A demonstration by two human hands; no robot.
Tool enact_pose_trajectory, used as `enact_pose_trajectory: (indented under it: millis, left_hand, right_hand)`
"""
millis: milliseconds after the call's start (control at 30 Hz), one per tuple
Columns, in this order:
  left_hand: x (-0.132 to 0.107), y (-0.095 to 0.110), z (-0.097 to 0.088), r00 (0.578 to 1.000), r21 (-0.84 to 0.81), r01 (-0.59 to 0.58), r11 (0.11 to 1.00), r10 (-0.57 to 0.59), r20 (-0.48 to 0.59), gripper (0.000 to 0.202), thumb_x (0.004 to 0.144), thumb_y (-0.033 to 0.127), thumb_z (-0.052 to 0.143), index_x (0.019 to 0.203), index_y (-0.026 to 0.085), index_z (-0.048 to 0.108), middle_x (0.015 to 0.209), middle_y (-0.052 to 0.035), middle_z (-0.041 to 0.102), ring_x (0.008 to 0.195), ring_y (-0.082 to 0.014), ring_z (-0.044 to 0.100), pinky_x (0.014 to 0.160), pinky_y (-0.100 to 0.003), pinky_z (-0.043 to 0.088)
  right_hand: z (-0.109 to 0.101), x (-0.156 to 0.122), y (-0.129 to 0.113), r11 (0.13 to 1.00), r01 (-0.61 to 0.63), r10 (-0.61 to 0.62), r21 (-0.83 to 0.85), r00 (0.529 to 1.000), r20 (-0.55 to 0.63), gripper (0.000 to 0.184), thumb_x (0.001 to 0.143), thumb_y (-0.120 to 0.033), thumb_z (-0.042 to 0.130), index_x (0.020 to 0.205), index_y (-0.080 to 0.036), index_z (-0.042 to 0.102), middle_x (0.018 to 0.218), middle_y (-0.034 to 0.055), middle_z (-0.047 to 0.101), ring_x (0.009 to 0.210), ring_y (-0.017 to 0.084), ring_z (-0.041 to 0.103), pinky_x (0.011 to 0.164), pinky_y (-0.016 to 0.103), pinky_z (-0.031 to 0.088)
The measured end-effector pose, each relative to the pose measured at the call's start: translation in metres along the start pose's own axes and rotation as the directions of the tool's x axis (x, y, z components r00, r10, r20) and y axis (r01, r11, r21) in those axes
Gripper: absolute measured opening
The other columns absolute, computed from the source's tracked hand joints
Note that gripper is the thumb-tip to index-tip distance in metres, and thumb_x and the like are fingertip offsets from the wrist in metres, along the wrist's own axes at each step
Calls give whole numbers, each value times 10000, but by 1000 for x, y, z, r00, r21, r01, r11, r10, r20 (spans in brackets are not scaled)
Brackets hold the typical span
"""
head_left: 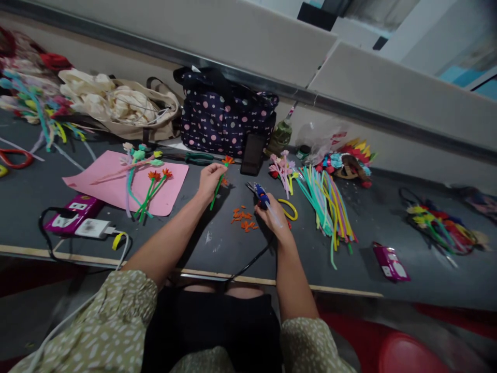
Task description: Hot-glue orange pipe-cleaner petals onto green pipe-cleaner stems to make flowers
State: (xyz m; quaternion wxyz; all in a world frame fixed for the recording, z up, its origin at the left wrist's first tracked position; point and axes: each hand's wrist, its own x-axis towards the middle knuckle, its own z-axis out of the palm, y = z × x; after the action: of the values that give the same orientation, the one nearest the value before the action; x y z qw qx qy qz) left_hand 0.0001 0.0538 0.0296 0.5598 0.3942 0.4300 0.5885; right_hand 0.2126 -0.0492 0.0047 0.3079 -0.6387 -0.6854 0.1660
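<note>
My left hand (210, 180) is closed on an orange flower (228, 160) with a green pipe-cleaner stem, its head just above the fingertips. In my right hand (273, 213) is a blue hot glue gun (261, 197), a clear glue stick poking out of its back and the nozzle tilted up toward the flower, apart from it. Small orange petal pieces (243, 217) lie on the grey table between my forearms. Two finished-looking orange flowers (154, 177) with green stems rest on a pink sheet (112, 173) to the left. Yellow-handled scissors (291, 209) lie partly behind my right hand.
Pipe cleaners (330, 207) in several colours lie to the right, with pink flowers (283, 166) beside them. A phone (253, 154) leans on a navy bag (229, 114). Pliers (199, 158) lie near it. Purple power sockets (73, 212) and a cord (254, 263) sit near the front edge.
</note>
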Motion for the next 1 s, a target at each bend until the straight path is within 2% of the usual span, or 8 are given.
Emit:
enact_pose_trajectory:
  millis: [200,333,467,567,733,800,900,1000]
  left_hand:
    - [1,-3,0,1000,6,-6,1000,6,15,156,636,278,733,663,177,617,569,44,508,497,-80,428,456,-211,345]
    - [0,-3,1,1000,2,8,1000,-8,21,166,629,289,730,685,177,622,585,41,525,484,-79,434,434,-204,346]
    - [0,-3,1,1000,6,6,1000,-6,29,154,640,278,729,691,176,625,564,46,513,461,-74,419,428,-204,348]
    - [0,-4,2,999,-5,0,1000,0,41,150,645,274,723,672,174,615,551,48,499,449,-73,409,421,-209,345]
    - [1,-6,2,999,-11,3,1000,-3,42,160,633,282,723,648,179,602,537,50,495,448,-78,420,422,-206,341]
    - [0,-5,2,999,-15,13,1000,-12,43,165,630,290,723,645,181,601,524,53,484,439,-80,415,425,-210,344]
    - [-1,-3,1,997,-10,42,999,-41,70,187,619,309,739,651,182,606,530,54,487,446,-79,424,444,-211,362]
    - [-2,0,1,990,26,61,998,-64,125,204,603,323,757,643,177,620,545,38,521,465,-78,438,458,-206,360]
  right_hand:
    - [-19,-6,-7,997,27,-31,66,998,60,137,775,-321,621,832,-241,525,792,42,659,722,214,604,667,304,423]
    - [-28,-21,-10,996,23,-31,87,995,99,135,772,-320,616,850,-242,539,852,53,679,771,231,618,682,313,430]
    - [-21,-40,-2,984,-62,39,168,989,140,175,742,-322,655,887,-249,587,873,40,693,794,240,628,688,314,442]
    - [-10,-49,4,972,-131,111,197,988,108,205,705,-332,702,867,-253,604,856,30,690,790,234,617,687,307,450]
    - [-1,-52,3,990,-138,135,34,988,72,172,713,-311,691,833,-246,587,818,13,666,766,210,601,674,280,430]
    - [-3,-51,0,992,-126,124,31,991,58,154,724,-314,680,823,-244,585,774,6,648,713,198,589,654,277,420]
    - [-10,-44,-5,979,-75,76,191,997,0,175,744,-361,675,841,-235,601,778,7,647,695,183,585,663,283,434]
    - [-16,-27,-11,909,-104,154,404,984,-93,210,749,-405,681,812,-216,616,749,2,629,655,159,559,651,285,445]
